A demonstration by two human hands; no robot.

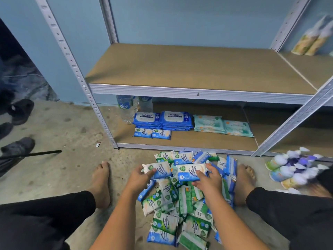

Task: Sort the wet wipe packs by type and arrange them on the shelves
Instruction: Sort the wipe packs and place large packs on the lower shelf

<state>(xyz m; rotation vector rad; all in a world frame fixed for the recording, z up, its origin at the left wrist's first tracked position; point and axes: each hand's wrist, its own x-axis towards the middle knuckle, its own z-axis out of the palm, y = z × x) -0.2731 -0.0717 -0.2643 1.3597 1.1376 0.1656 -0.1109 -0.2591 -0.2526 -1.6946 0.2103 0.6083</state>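
A pile of small wipe packs (182,204), some blue and some green, lies on the floor between my bare feet. My left hand (139,178) grips one blue-and-white pack (159,169) above the pile. My right hand (209,179) grips another blue-and-white pack (191,171) beside it. On the bottom shelf (198,141) sit two small blue packs (152,133), two stacks of large blue antabax packs (163,120) and light teal packs (222,125). The middle shelf (189,65) holds nothing in its left bay.
Two water bottles (129,107) stand at the bottom shelf's left end. More packs (292,166), purple and green, lie blurred on the floor at right. Yellow-green packs (311,38) stand on the right bay's shelf. Shoes (19,110) and a black rod (36,153) lie left.
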